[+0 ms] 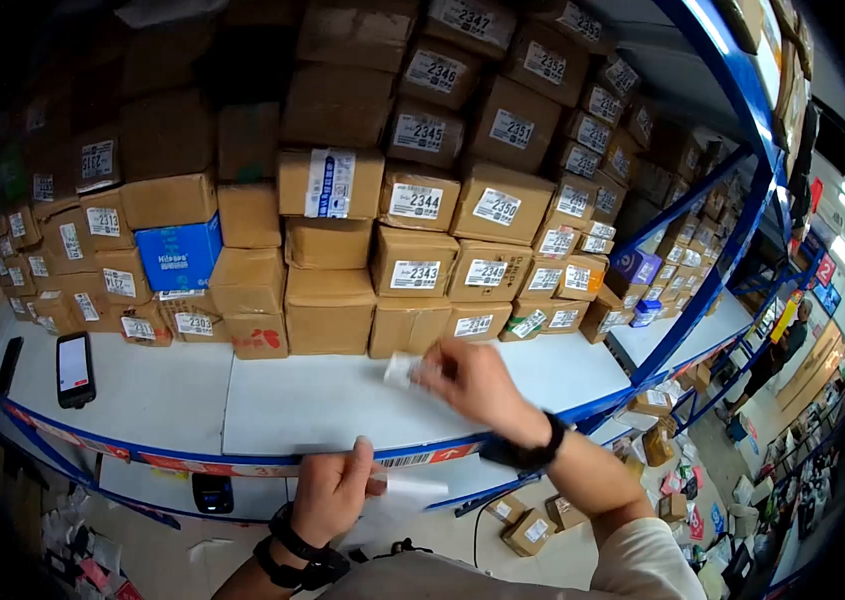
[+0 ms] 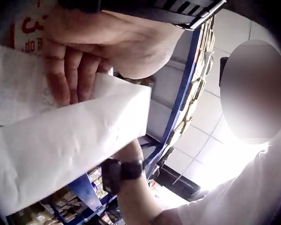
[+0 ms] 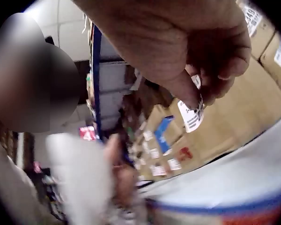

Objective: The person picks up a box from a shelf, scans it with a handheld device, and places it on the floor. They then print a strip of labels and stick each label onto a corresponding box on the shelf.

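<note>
My right hand (image 1: 478, 385) pinches a small white printed label (image 1: 401, 370) between thumb and fingertips, over the shelf board in front of the bottom row of boxes. In the right wrist view, the label (image 3: 192, 119) hangs from the fingertips and overlaps a brown cardboard box (image 3: 248, 105). Lower down, at the shelf's front edge, my left hand (image 1: 333, 495) grips a strip of white label paper (image 1: 413, 488). The left wrist view shows the curled fingers on that strip (image 2: 75, 145), which folds over and trails below the hand.
Numbered cardboard boxes (image 1: 416, 275) stand stacked at the back of the white shelf (image 1: 323, 400), one blue box (image 1: 180, 255) among them. A phone (image 1: 74, 370) lies at the left. A blue upright (image 1: 688, 290) borders the right side; parcels (image 1: 530, 530) lie on the floor below.
</note>
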The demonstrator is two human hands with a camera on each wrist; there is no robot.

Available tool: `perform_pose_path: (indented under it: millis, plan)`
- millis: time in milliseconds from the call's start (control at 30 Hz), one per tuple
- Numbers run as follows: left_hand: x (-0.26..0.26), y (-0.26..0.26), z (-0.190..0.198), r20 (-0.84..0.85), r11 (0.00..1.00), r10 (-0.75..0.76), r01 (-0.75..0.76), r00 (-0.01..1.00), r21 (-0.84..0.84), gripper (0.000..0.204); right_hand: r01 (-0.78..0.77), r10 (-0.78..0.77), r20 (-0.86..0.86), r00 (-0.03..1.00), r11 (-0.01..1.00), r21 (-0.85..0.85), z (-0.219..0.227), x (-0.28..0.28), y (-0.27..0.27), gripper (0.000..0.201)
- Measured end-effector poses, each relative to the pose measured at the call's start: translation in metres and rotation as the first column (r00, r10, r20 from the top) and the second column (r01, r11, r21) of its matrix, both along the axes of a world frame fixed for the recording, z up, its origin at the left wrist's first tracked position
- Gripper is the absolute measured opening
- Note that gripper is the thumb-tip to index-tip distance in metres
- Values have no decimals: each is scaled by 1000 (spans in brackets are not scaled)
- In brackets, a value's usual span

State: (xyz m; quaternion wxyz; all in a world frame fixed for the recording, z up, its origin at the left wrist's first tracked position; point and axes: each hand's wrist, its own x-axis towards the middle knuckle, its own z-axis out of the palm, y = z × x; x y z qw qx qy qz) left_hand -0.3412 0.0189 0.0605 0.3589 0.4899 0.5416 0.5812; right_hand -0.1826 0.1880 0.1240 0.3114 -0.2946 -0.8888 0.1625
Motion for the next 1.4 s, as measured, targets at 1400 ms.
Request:
perform_pose_path:
  millis: [1400]
  plan:
    - [-112, 30, 189, 178, 957, -224, 183, 958, 224, 29, 559, 8, -585, 811, 284, 779, 304, -175, 98, 30]
